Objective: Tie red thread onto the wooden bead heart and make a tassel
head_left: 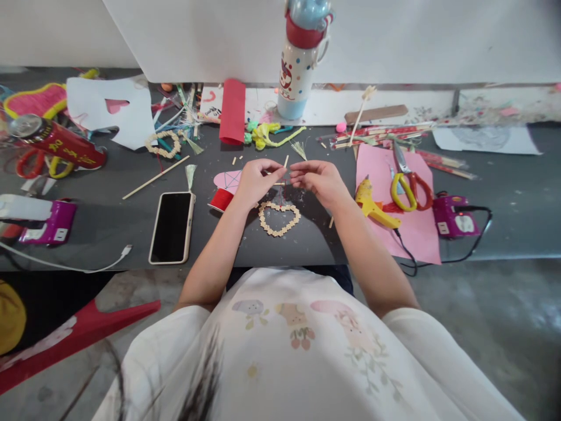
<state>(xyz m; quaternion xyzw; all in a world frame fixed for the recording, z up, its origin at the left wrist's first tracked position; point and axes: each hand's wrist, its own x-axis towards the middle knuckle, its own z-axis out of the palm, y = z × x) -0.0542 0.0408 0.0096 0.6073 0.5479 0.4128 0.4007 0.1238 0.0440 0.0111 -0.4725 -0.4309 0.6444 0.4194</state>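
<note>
My left hand (262, 178) is closed in a pinch, with a short wooden stick (286, 161) standing up at its fingertips. Close beside it, my right hand (322, 180) has its thumb and fingers drawn together; anything between them is too small to make out. Below both hands lies a heart-shaped ring of small pale wooden pieces (279, 233) on the dark table (307, 250), with a thin red thread at its top notch. By my left wrist are a red spool (221, 200) and a pink oval card with drawn lines (227, 180).
To the right, a yellow glue gun (374, 207) and scissors (411, 184) rest on pink paper (412, 237). A phone (172, 228) lies left, near the table edge. A tall bottle (301, 64) stands behind. A red can (61, 143) is tilted at the far left.
</note>
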